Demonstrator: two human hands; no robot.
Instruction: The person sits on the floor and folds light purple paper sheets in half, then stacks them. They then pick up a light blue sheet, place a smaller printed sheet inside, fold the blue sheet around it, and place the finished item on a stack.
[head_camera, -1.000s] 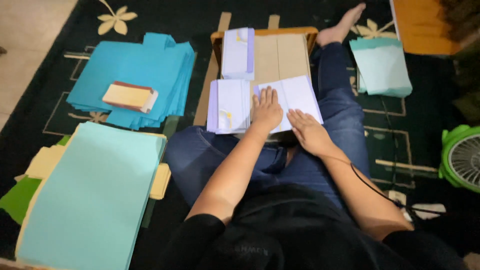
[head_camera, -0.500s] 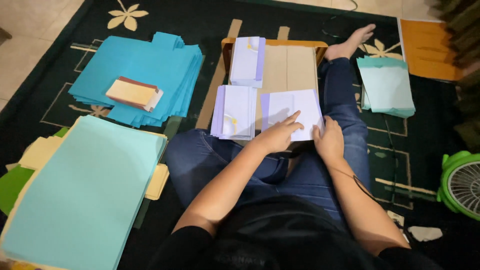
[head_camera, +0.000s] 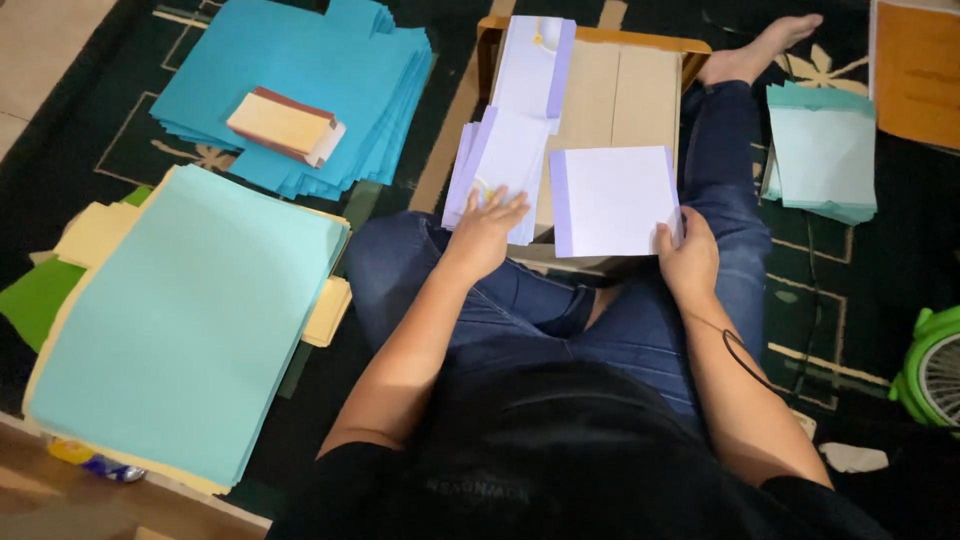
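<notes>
Gripping lower right corner of white sheet with lilac edge (head_camera: 615, 200), right hand (head_camera: 687, 262) pinches it, frame centre. Left hand (head_camera: 486, 228) open, flat on lilac-edged stack (head_camera: 500, 165). Cardboard board (head_camera: 620, 95) beneath. Pale turquoise paper pile (head_camera: 190, 320) lower left.

Green round fan (head_camera: 932, 368): cut off by the right edge, only part of its grille shows.
Orange flat sheet (head_camera: 918, 70): top and right side run out of view.
Right hand (head_camera: 686, 260): fingertips hidden under the white lavender-edged folded paper (head_camera: 615, 200) it grips.
Small yellow-and-blue wrapper (head_camera: 90, 460): blurred, kind unclear.
</notes>
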